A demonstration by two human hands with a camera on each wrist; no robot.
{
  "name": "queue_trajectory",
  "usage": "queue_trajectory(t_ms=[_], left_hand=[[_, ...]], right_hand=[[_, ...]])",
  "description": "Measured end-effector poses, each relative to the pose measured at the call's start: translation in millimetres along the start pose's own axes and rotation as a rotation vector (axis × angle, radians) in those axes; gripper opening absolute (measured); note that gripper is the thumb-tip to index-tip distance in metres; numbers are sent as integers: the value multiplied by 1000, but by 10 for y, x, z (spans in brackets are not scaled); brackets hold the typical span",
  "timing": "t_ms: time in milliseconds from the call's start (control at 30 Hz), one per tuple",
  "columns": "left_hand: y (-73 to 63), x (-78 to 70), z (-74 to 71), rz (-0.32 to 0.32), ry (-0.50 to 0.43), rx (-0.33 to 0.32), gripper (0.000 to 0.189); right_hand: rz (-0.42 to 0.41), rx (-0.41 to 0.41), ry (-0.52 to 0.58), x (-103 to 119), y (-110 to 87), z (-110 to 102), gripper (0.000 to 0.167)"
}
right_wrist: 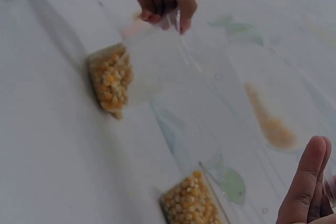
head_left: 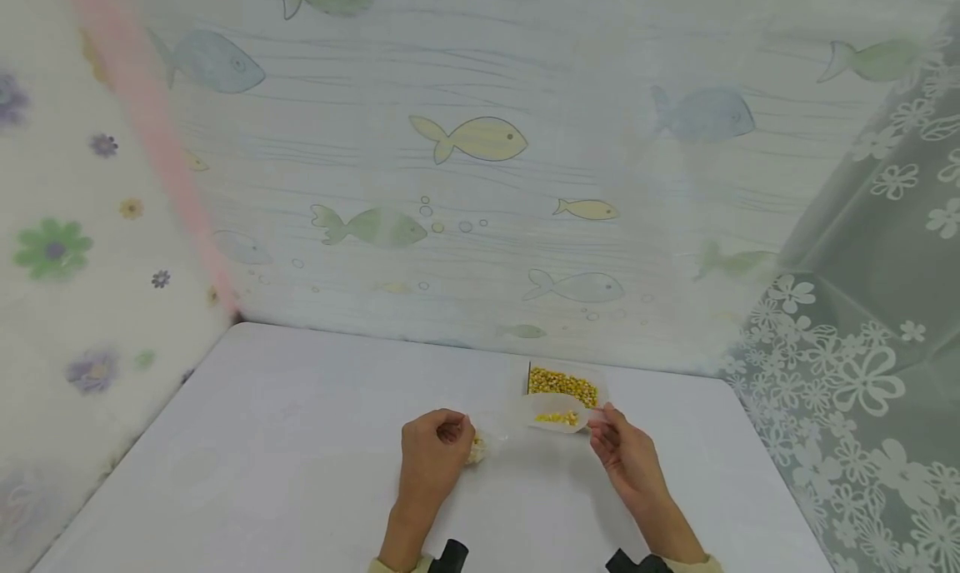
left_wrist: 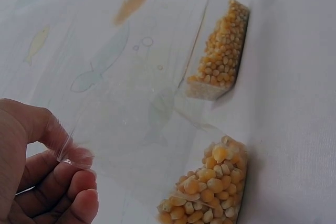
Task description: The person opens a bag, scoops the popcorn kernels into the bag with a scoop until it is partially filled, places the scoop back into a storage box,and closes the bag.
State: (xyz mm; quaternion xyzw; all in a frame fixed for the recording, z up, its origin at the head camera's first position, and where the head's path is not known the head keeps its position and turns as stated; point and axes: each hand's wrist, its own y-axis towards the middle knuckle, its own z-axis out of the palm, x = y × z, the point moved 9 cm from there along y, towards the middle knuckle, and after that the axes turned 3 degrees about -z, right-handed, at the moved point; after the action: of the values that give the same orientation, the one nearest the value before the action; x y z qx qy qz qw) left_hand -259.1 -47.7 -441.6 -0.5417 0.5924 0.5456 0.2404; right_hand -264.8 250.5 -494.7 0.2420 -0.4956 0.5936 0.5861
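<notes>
My left hand pinches the top edge of a clear plastic bag, which stands on the table with corn kernels in its bottom. In the head view the hand covers most of that bag. My right hand holds a pale, see-through scoop by its handle, with some yellow kernels lying in it. The scoop is raised in front of a clear box partly filled with kernels. Blurred in the right wrist view, the scoop is apart from the bag.
A white table lies under everything. Behind it rises a fish-patterned backdrop. Flowered sheets hang at the left and the right. The box stands near the table's back edge.
</notes>
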Motion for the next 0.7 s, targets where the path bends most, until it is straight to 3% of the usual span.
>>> queue_trajectory(t_ms=[367,700], left_hand=[[-2,-3,6,-2,-6,6,12],[0,-17,8,-8,-6,4,13]], right_hand=[[-67,14,-115,-155,-27,218,30],[-175,-15,-271,-29,-46,342,29]])
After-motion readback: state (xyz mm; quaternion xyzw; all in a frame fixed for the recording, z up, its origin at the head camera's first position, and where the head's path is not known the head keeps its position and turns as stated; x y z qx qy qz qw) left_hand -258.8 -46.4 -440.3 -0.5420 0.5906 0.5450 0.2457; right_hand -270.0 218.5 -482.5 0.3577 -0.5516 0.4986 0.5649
